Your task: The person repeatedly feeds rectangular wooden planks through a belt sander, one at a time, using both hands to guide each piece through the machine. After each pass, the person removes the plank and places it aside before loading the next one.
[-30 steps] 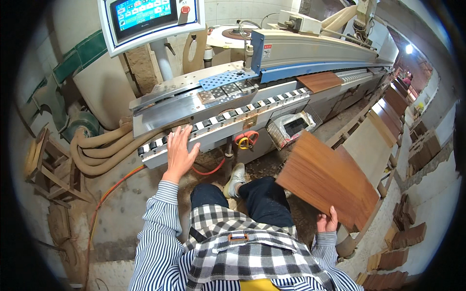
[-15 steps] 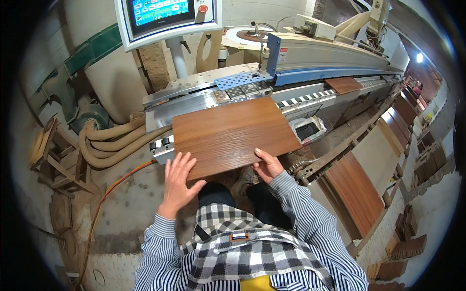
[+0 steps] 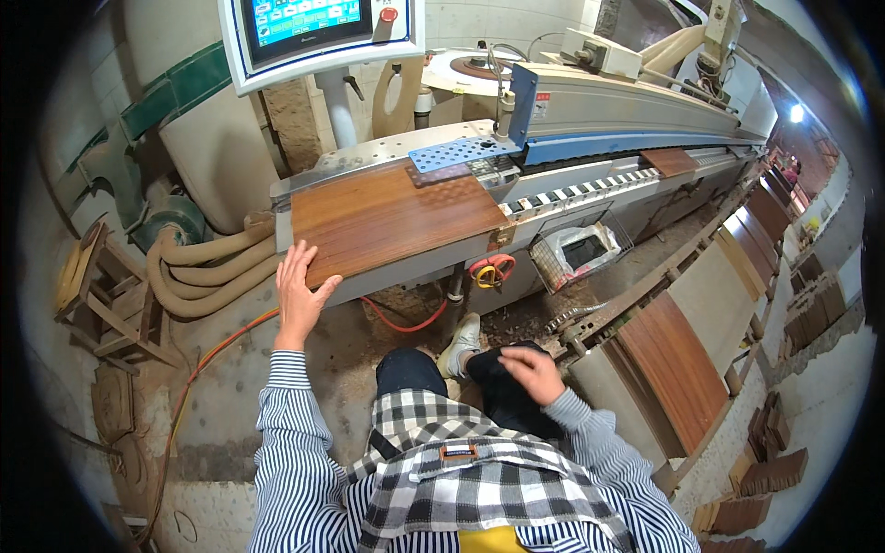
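Note:
A brown wood-grain board (image 3: 387, 223) lies flat on the metal bed of a long machine, its far right part under a blue perforated plate (image 3: 464, 153). At the board's near left corner is my left hand (image 3: 300, 295), fingers spread and resting against the edge. My right hand (image 3: 533, 372) hovers over my right knee, apart from the board, its fingers loosely stretched and nothing visible in them. Farther along the machine, a second brown board (image 3: 670, 162) sits beside the black-and-white roller track (image 3: 590, 190).
A control screen (image 3: 304, 26) stands at the upper left. Thick hoses (image 3: 212, 276) and a wooden stool (image 3: 115, 300) are on the left. Below the track hangs a wire basket with a plastic bag (image 3: 581, 253). To the right, a low rack carries several boards (image 3: 673, 369).
The board has moved left and away from me, down onto the machine bed. My right hand has let go of it and drawn back; my left hand has followed its corner.

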Demonstrator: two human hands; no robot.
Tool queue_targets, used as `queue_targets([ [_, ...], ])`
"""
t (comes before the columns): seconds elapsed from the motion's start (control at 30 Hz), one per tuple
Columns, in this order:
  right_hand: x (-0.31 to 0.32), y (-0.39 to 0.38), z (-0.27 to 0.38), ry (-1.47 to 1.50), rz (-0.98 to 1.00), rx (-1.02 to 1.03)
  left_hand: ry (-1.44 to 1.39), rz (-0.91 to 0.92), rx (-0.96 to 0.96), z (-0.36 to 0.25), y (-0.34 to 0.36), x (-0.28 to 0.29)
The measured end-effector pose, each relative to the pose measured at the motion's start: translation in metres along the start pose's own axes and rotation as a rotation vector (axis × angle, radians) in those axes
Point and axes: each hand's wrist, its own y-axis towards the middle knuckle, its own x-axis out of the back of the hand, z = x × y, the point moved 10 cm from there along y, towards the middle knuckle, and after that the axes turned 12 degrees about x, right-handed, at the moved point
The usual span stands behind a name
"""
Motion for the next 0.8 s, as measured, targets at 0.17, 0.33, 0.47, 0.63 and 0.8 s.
queue_targets([
  [0.17, -0.015, -0.071, 0.014, -0.907, 0.045, 0.236, -0.039, -0.043, 0.139, 0.017, -0.004, -0.001],
  [0.33, -0.008, -0.069, 0.004, -0.824, -0.023, 0.193, -0.034, -0.048, 0.144, 0.017, -0.005, -0.001],
  [0.47, -0.008, -0.069, 0.003, -0.817, -0.02, 0.206, -0.044, -0.049, 0.138, 0.017, -0.004, 0.0],
  [0.63, -0.007, -0.07, 0.003, -0.791, -0.033, 0.195, -0.096, -0.007, 0.142, 0.019, -0.004, 0.002],
  [0.8, -0.006, -0.07, 0.002, -0.789, -0.029, 0.19, -0.191, 0.078, 0.165, 0.027, -0.009, 0.009],
])
